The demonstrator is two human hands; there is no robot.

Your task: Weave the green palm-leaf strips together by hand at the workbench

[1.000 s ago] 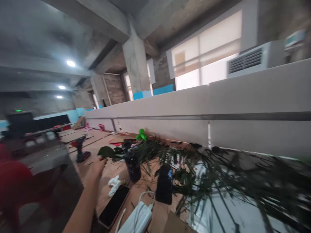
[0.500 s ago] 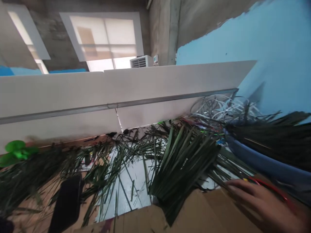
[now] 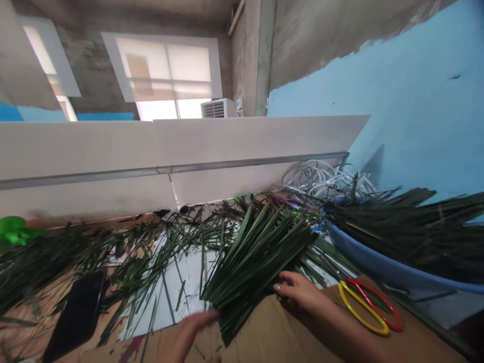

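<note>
A thick bundle of dark green leaf strips (image 3: 260,252) lies aslant on the front edge of a cardboard sheet (image 3: 264,338). My left hand (image 3: 189,333) is at the bundle's lower left end, partly cut off by the frame and a little blurred; its fingers are apart. At the bundle's right edge is my right hand (image 3: 298,292), fingers loosely bent with the tips at the leaves, not wrapped round them. Scissors (image 3: 365,307) with one yellow and one red handle lie beside my right forearm, blades pointing away.
A blue basin (image 3: 363,257) heaped with long dark leaves (image 3: 416,237) stands at right. Coiled white strips (image 3: 321,179) lie behind it. Loose leaf pieces (image 3: 170,257) cover the surface at left, around a black phone (image 3: 77,312). A white panel (image 3: 227,141) rises behind.
My right hand has moved left from beside the scissors to the bundle. My left hand has come into view from below. The view has turned slightly right.
</note>
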